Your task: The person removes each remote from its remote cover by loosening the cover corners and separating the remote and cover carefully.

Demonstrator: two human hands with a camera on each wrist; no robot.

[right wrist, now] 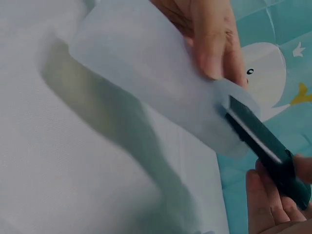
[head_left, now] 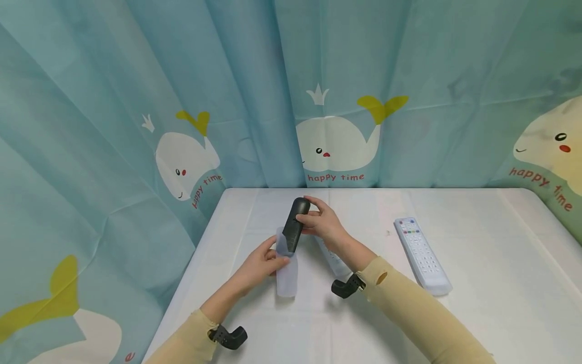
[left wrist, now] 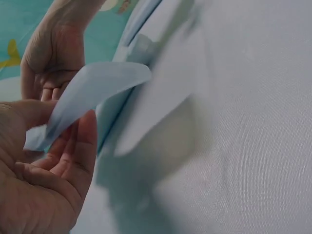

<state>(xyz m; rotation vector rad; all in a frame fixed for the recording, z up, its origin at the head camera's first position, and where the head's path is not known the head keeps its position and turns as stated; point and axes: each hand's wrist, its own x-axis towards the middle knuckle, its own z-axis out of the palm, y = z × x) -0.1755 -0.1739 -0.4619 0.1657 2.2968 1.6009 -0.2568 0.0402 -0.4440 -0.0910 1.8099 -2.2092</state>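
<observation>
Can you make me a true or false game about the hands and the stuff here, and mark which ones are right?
1. A white remote lies buttons up on the table. True.
2. One hand is empty. False: the left hand holds a cloudy cover and the right hand holds a black remote.
3. Whales are printed on the curtain. True.
4. The black remote is completely inside the cloudy cover. False: most of it sticks out.

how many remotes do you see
3: a black remote in the right hand, a pale remote partly hidden below that hand, and a white remote farther right on the table.
</observation>
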